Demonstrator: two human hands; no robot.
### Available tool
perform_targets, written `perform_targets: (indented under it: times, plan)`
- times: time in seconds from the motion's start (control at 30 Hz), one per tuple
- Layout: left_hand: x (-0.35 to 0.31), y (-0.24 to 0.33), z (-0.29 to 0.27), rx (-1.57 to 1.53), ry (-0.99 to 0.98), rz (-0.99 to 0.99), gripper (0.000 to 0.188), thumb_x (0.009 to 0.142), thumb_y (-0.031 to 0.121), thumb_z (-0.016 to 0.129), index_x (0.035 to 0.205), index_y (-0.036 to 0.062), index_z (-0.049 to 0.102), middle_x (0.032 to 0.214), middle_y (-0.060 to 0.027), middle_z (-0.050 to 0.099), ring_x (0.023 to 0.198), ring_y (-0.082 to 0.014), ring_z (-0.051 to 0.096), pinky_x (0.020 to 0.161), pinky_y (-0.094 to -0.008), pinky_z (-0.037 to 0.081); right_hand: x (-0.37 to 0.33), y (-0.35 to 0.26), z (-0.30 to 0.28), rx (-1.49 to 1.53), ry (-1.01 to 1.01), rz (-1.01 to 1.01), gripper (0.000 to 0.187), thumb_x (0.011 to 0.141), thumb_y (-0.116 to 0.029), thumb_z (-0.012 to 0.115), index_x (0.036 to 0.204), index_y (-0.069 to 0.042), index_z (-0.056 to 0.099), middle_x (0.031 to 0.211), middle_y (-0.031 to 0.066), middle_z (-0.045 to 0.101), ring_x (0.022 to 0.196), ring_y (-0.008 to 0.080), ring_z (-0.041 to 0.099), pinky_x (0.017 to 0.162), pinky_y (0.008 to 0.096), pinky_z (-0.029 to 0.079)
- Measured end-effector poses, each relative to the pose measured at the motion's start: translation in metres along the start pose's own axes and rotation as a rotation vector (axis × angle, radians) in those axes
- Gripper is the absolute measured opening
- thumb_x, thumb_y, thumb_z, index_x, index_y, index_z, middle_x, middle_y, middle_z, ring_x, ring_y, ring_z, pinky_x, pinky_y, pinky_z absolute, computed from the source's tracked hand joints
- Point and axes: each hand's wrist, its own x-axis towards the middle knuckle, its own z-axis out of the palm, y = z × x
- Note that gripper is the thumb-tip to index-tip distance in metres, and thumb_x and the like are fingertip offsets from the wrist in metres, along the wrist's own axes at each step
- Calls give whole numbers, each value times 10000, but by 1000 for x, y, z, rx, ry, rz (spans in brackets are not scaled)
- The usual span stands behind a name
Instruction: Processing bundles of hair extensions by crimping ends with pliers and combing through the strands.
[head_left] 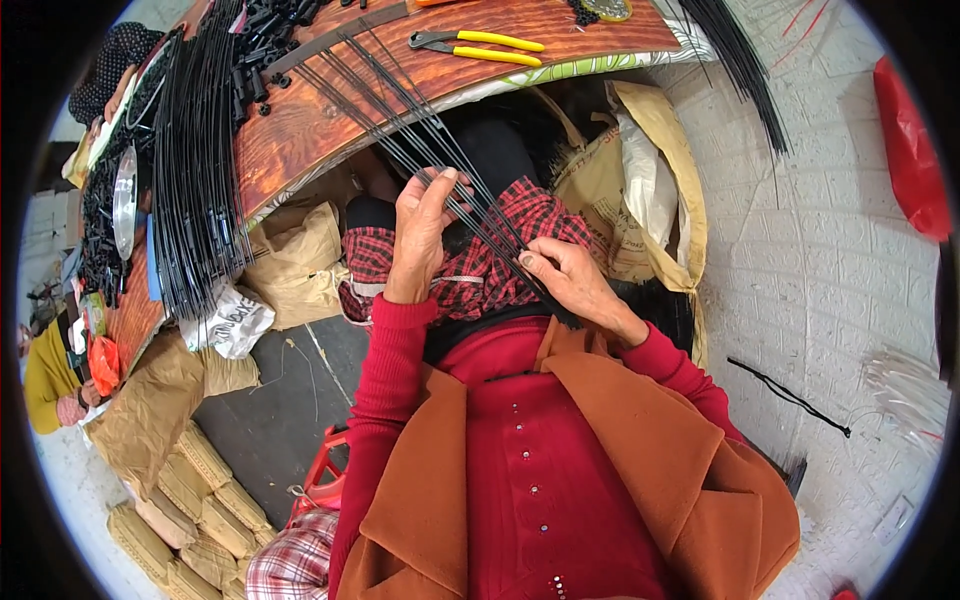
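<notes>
Over my lap, my left hand (422, 230) grips a slanting bundle of long thin black rods (487, 208), its thumb pressed against the fingers. Lower down and to the right, my right hand (578, 285) is closed on the same bundle near its lower end. The upper ends of the rods fan out over the edge of the wooden table (300, 145). Beyond them on the table lie pliers with yellow handles (500, 40). A flat metal strip (335, 38) lies beside the rods' far ends.
A thick bundle of black rods (195, 170) hangs over the table's left part, near short black tubes (268, 50). An open paper sack (695, 190) stands at right. Stacked paper packages (205, 480) and a red stool (325, 475) are lower left. Other people sit at far left.
</notes>
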Motion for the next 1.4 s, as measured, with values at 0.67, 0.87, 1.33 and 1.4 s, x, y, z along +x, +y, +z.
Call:
perform_targets:
  times: [0.67,0.87,1.33,1.4]
  plan:
    - [2,-5,2,-48,2,-45,232,781,140,635,969,24,563,880,-69,606,764,-116,571,683,-239,477,12,4,-2,333,216,108,178,850,-144,504,871,14,583,680,26,561,591,69,502,536,201,405]
    - [4,-6,1,-40,-20,-41,229,783,135,633,970,25,562,876,-70,606,786,-123,578,695,-245,481,-4,-8,-27,194,308,-60,202,875,-154,479,866,28,567,696,18,529,554,46,433,508,180,359]
    - [-1,-1,5,-35,-7,-46,209,770,126,646,938,27,572,851,-68,610,753,-121,574,672,-253,477,-26,-19,-38,153,344,-58,182,855,-134,498,840,29,578,695,28,518,520,47,410,470,173,320]
    - [0,0,4,-24,-2,-48,204,772,124,643,938,30,573,852,-67,610,757,-122,574,670,-255,478,-18,-15,-30,174,282,32,167,849,-111,497,834,27,589,712,28,533,571,60,469,513,185,373]
